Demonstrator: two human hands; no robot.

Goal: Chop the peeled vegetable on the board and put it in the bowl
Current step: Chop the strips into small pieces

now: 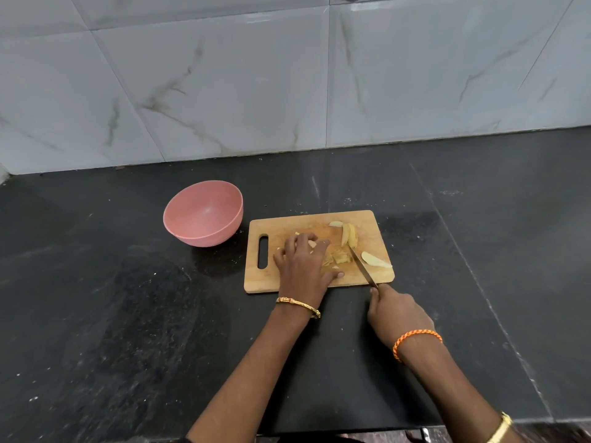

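Gripping knife (363, 266), right hand (396, 313); left hand (302, 262) pressing pieces (335, 258).

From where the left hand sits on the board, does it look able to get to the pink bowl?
Probably yes. The left hand rests on vegetable pieces on the cutting board, and the pink bowl stands just off the board's handle end, on that hand's side. Only bare black counter lies between; the knife is in the right hand.

Gold bangle (299, 306), orange thread band (415, 339), perhaps braided.
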